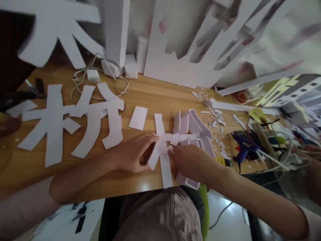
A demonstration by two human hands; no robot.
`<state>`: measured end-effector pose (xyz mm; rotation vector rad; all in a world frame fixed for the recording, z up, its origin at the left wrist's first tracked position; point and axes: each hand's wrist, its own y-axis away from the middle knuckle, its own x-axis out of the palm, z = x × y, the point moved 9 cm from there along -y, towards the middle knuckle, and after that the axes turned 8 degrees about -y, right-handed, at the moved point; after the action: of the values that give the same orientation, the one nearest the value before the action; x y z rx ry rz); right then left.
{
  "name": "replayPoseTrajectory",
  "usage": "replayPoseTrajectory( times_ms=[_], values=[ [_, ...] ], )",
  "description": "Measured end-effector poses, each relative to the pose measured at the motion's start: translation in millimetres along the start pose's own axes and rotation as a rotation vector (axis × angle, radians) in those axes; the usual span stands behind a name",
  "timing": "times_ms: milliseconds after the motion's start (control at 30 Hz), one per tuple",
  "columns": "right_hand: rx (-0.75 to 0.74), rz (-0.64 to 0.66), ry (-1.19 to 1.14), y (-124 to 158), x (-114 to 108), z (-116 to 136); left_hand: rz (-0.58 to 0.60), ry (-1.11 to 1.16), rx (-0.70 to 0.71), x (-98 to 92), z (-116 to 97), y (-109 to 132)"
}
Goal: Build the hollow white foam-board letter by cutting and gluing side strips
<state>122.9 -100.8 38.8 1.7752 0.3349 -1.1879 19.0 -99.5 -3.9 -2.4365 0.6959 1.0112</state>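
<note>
The lap (160, 214), in pale cloth, sits closest, at 6 o'clock just under the desk (150, 97) edge. Both bare forearms reach up over that edge towards the centre.

The left hand (132, 154) comes in from 8 o'clock. Its fingers are stretched long and its thumb is tucked low, a narrow pinch closed on the left side of the white cut-out piece (162, 147). The right hand (190, 162) comes in from 4 o'clock with its back to the camera and its fingers curled. Its fingertips touch the right side of the same piece, but I cannot tell whether they grip it or only press on it.

The white cut-out piece lies flat at the near middle of the desk, between the two hands, and its lower strip runs out to the desk edge.

Just past the right hand, at 2 o'clock of it, sits a cluster of white walled strips (195, 125). A small white rectangle (138, 117) lies at 12 o'clock of the left hand. A large white cut-out character (55, 124) spreads out at 9 o'clock. At 3 o'clock a blue glue gun (244, 145) rests among paper scraps (218, 134). A white charger (93, 75) and its cable lie at 11 o'clock, and white boards (180, 57) lean at 12 o'clock.
</note>
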Motion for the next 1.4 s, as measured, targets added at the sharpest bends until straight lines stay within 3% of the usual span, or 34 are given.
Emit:
replayPoseTrajectory(
  times_ms=[267, 533, 800, 1033, 1400],
  values=[
    [-0.069, 0.059, 0.018, -8, 12, 1, -0.028, 0.006, 0.053, 0.5, -1, -3],
    [0.023, 0.096, -0.025, -9, 23, 3, -0.011, 0.141, -0.028, 0.9, 5, -4],
    [-0.068, 0.136, 0.213, -12, 10, 20, 0.011, 0.074, -0.034, 3.0, 4, -3],
    [-0.073, 0.21, 0.249, -20, -1, 25, 0.016, 0.116, -0.046, 0.9, 3, -4],
    [-0.118, -0.007, 0.549, -16, 1, 46, 0.038, 0.152, -0.071, 2.6, 6, -4]
  ],
)
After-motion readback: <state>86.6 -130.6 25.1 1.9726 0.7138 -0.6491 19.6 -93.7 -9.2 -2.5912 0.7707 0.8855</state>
